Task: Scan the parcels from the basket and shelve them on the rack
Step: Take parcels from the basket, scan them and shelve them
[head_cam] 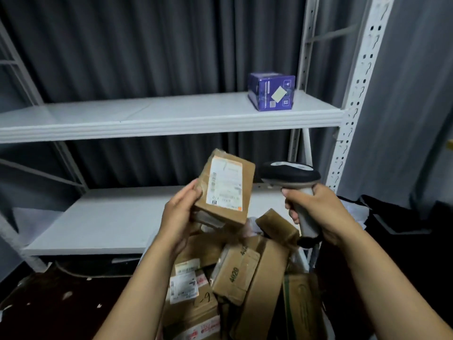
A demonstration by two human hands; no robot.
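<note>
Grey curtains point(147, 57) hang behind the white rack point(171, 130), a blue box point(270, 92) on its shelf at 1 o'clock. Left hand point(179, 217) grips a brown parcel point(225, 187) at centre; right hand point(321, 212), at its 3 o'clock, grips the scanner point(290, 173).

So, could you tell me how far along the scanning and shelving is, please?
Early on. Done: one purple box stands on the upper shelf. In hand: the left hand holds a brown parcel, label showing, beside the scanner gripped by the right hand. Left: the heap of parcels below.
</note>
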